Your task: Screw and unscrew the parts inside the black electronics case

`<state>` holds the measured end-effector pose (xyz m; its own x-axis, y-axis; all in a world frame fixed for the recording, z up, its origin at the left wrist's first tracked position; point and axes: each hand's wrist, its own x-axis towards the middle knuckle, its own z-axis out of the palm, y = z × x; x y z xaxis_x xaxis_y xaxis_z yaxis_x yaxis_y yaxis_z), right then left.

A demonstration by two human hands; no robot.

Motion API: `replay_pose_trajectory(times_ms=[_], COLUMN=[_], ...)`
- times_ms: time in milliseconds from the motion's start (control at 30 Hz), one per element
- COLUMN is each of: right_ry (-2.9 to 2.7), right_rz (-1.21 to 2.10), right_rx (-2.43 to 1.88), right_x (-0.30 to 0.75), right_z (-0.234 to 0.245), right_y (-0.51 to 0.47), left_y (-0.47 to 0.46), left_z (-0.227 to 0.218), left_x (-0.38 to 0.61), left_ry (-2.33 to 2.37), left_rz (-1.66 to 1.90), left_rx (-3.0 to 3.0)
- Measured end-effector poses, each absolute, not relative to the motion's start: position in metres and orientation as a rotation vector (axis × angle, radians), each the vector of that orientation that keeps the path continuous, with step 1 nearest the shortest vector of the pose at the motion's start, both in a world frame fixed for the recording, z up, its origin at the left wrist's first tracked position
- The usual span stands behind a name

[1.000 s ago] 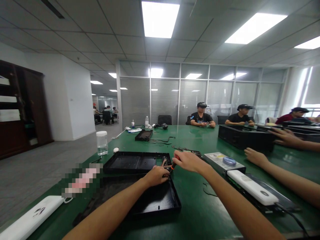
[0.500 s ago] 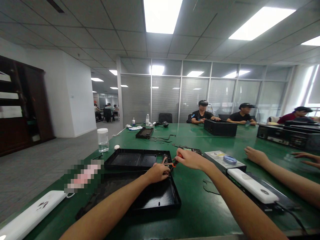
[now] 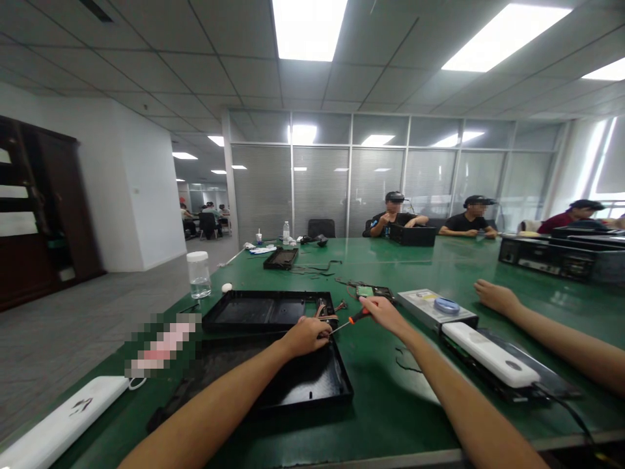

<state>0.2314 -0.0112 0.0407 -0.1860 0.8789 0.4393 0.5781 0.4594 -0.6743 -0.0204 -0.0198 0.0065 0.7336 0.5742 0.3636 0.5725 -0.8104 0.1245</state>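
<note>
A screwdriver with a black and orange handle is gripped in my right hand. Its thin shaft slants down and left, the tip close to the fingertips of my left hand. The left fingers are curled in at the right end of a shallow black case, beside a bundle of coloured wires. Whatever those fingers pinch is hidden. Under my left forearm and wrist lies a second shallow black case part, nearer to me.
A lidded clear jar stands left. Right are a green circuit board, a metal box bearing a blue roll, and a white power bank-like device. A neighbour's arm rests beyond; co-workers sit across with black computer cases.
My right hand has moved right and away from my left, so the screwdriver shaft now shows. Across the table, a co-worker's black box has shifted left and one hand is raised.
</note>
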Motion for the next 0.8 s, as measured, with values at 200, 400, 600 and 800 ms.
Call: replay_pose_trajectory(times_ms=[200,400,600,800], right_ry=[-1.064,-0.961,-0.958,-1.058], right_rz=[1.124,1.293,1.328,1.287], right_rx=[-0.851,-0.663,-0.643,-0.686], right_x=[0.241,0.221,0.216,0.215], right_z=[0.013,0.013,0.008,0.011], right_y=[0.007,0.003,0.002,-0.007], left_y=[-0.022,-0.02,-0.022,-0.023], left_z=[0.007,0.008,0.007,0.004], left_x=[-0.021,-0.021,-0.019,-0.016], left_ry=[0.938,0.803,0.887,0.631], left_rz=[0.606,0.512,0.63,0.48], left_rx=[3.039,3.151,3.112,3.175])
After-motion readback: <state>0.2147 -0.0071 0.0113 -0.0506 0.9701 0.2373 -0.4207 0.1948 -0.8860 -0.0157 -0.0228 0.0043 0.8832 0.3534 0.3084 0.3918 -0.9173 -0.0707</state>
